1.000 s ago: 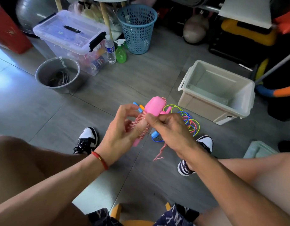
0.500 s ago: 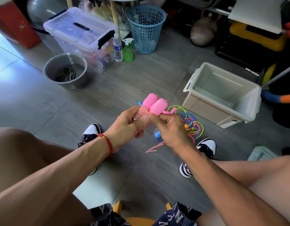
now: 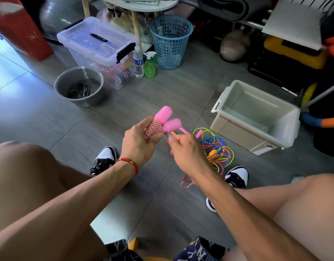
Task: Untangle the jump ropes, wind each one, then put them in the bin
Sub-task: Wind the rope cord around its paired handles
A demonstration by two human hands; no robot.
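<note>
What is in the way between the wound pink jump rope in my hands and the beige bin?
Nothing visible. The pink-handled jump rope is held up in the left hand, and the open beige bin sits to its right. The tangled ropes lie low on the floor between them.

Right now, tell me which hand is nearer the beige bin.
Right. The right hand sits just left of the beige bin; the left hand, gripping the wound pink rope, is farther left.
</note>
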